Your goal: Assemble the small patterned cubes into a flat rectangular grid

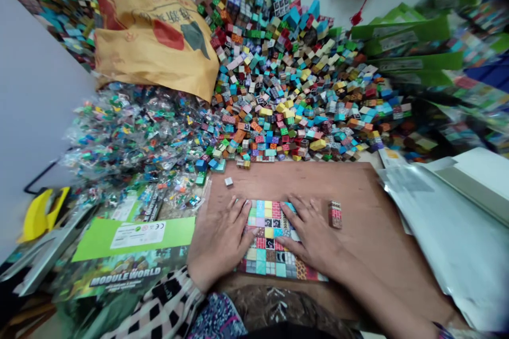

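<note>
A flat grid of small printed cube blocks (270,255) lies on the brown board in front of me. My left hand (223,237) rests along its left edge with fingers spread and the thumb over the blocks. On the right side, my right hand (314,235) lies flat, its fingers stretched across the grid's top and middle. Neither hand grips anything, and both cover parts of the grid's sides. A short row of red-patterned blocks (335,215) sits on the board just right of my right hand. One grey block (228,182) lies beyond my left fingertips.
Behind the brown board (382,243) rises a large heap of loose blocks (278,95). At left are many small clear bags (139,137), a yellow sack (159,37), green-topped packets (135,235) and a yellow-handled tool (43,214). Clear plastic bags (445,222) overlap the board's right side.
</note>
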Demonstrator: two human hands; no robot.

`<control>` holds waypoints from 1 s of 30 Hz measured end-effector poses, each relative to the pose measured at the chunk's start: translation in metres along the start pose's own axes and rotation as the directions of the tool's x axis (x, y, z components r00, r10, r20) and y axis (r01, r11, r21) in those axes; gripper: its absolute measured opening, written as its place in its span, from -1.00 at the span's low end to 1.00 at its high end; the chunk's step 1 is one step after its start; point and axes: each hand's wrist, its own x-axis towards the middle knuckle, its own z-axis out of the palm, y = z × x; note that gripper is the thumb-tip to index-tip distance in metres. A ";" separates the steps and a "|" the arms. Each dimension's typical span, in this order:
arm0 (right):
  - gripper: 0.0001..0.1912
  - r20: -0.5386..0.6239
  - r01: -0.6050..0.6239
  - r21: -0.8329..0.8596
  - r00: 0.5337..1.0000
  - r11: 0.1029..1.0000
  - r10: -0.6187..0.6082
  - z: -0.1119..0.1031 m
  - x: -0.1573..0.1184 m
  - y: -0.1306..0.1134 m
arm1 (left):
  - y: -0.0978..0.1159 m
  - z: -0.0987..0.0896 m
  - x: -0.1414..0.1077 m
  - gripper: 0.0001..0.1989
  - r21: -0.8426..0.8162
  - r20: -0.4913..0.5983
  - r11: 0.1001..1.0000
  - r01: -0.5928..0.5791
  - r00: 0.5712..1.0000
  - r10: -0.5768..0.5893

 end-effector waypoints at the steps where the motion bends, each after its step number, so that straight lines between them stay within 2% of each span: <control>1: -0.22 -0.002 0.003 -0.011 1.000 1.000 -0.003 -0.001 -0.002 0.000 | 0.000 -0.001 0.000 -0.32 -0.007 0.015 1.000 0.002 1.000 -0.002; 7: 0.03 0.028 0.145 -0.018 0.989 0.989 -0.145 -0.015 -0.010 -0.012 | -0.003 0.001 0.002 -0.36 0.011 -0.005 0.998 -0.060 0.998 0.060; 12: -0.04 0.063 0.185 0.011 0.981 0.983 -0.185 -0.012 -0.009 -0.015 | -0.003 0.003 0.001 -0.38 0.016 -0.003 0.995 -0.101 0.995 0.101; 14: -0.04 0.078 0.178 0.024 0.981 0.984 -0.179 -0.011 -0.008 -0.015 | -0.005 0.001 0.001 -0.43 0.007 -0.052 0.992 -0.129 0.990 0.129; 17: -0.04 0.115 0.167 0.068 0.978 0.984 -0.174 -0.017 -0.003 -0.013 | -0.018 -0.008 0.004 -0.53 -0.055 -0.223 0.991 -0.121 0.969 0.106; 19: -0.11 0.150 0.138 0.118 0.976 0.983 -0.155 -0.028 0.005 -0.012 | -0.034 -0.015 0.011 -0.57 -0.094 -0.338 0.995 -0.039 0.941 0.005; 21: -0.26 0.182 0.087 0.183 0.976 0.979 -0.120 -0.042 0.018 -0.012 | -0.052 -0.026 0.021 -0.59 -0.060 -0.395 0.990 0.125 0.908 -0.139; 24: -0.45 0.198 0.018 0.304 0.977 0.953 -0.082 -0.060 0.050 -0.016 | -0.073 -0.042 0.039 -0.55 0.034 -0.335 0.926 0.375 0.878 -0.343; 26: -0.48 0.189 -0.015 0.412 0.980 0.911 -0.069 -0.064 0.077 -0.021 | -0.079 -0.050 0.052 -0.56 0.041 -0.274 0.875 0.482 0.848 -0.455; 30: -0.48 0.219 -0.127 0.600 0.976 0.790 -0.009 -0.050 0.141 -0.038 | -0.081 -0.053 0.071 -0.58 -0.022 -0.210 0.761 0.648 0.741 -0.637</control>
